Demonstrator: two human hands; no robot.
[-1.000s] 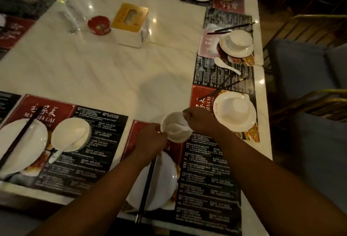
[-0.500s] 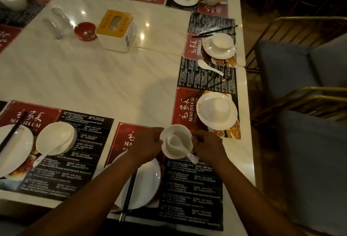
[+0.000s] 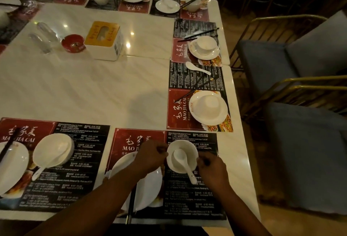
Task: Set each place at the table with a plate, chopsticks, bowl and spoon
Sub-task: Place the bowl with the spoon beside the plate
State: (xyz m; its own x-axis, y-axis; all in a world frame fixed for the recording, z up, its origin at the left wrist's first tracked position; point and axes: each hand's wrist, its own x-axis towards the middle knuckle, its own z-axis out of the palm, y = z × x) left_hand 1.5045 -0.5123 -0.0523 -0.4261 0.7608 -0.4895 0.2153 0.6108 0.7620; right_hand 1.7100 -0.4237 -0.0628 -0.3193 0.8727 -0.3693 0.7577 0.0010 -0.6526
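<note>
The light is dim and warm, so fine detail at the fingertips is lost. In the lower middle of the frame the left forearm crosses the plate [image 3: 150, 192] and hides much of its left side. The chopsticks [image 3: 130, 205] show only as a dark pair running from under that wrist down to the near edge of the counter [image 3: 93, 89]. Both forearms are cut off by the bottom of the frame.

The bowl [image 3: 182, 157] stands upright on the dark part of the placemat [image 3: 189, 198], just right of the plate and above its upper right rim. The spoon [image 3: 183, 162] lies in it, scoop in the hollow, with the handle slanting out over the lower right rim towards the bottom right.

The left hand [image 3: 150, 157] sits at the left of the bowl, its fingers curled and closed on the left rim. The right hand [image 3: 212, 170] sits at the lower right, its fingers curled in against the right rim, just above the spoon's handle. Whether they pinch the rim or only touch it cannot be made out, and they are apart from the handle's end.

At the lower left another plate is cut off by the frame edge. A tissue box [image 3: 103, 40] stands in the upper left of the frame.
</note>
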